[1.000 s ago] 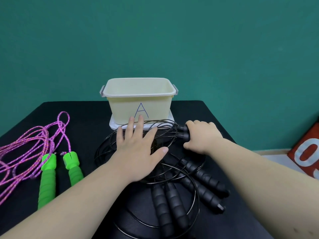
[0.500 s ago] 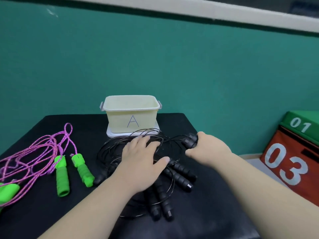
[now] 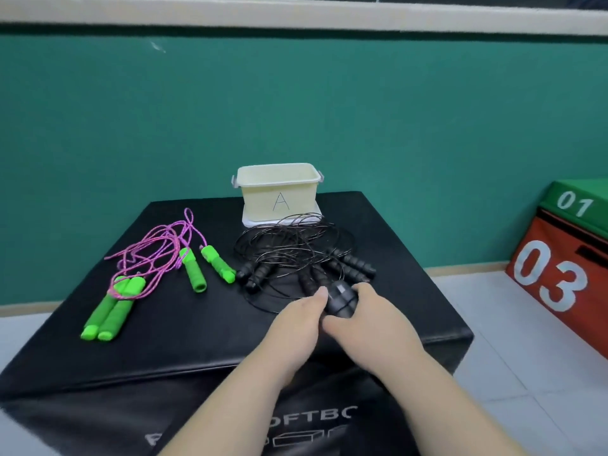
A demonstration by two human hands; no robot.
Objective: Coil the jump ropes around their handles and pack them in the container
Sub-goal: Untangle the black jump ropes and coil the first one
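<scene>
On a black padded desk (image 3: 197, 324), near its front edge, the person's left hand (image 3: 297, 315) and right hand (image 3: 368, 311) meet around a pair of black foam handles (image 3: 342, 299) pressed side by side. Each grip is closed on that pair: the right hand cups it from the right, and the left hand's thumb lies on top. Holding both handles as one bundle probably gives a single core to wind the cord onto.

Thin cord leads back from them into a tangle of black wire ropes (image 3: 289, 248) spread across the middle of the desk, so the coiling seems not yet begun. More black handles lie fanned out among the loops. How many ropes there are cannot be told.

Just behind the tangle, a cream plastic container (image 3: 279, 195) marked with the letter A stands upright on a white lid (image 3: 316, 213) at the far edge of the desk. Its top is open and its inside is hidden. It sits close behind the ropes, likely so that finished coils can go straight in.

To the left lie pink braided ropes (image 3: 158, 248) with green foam handles (image 3: 112, 311). One pair lies together with cord looped round its upper ends. Another pair lies apart, its cord loose.

On the floor to the right stands a red fabric box (image 3: 559, 274) numbered 03, with a green box (image 3: 575, 202) numbered 01 on top.
</scene>
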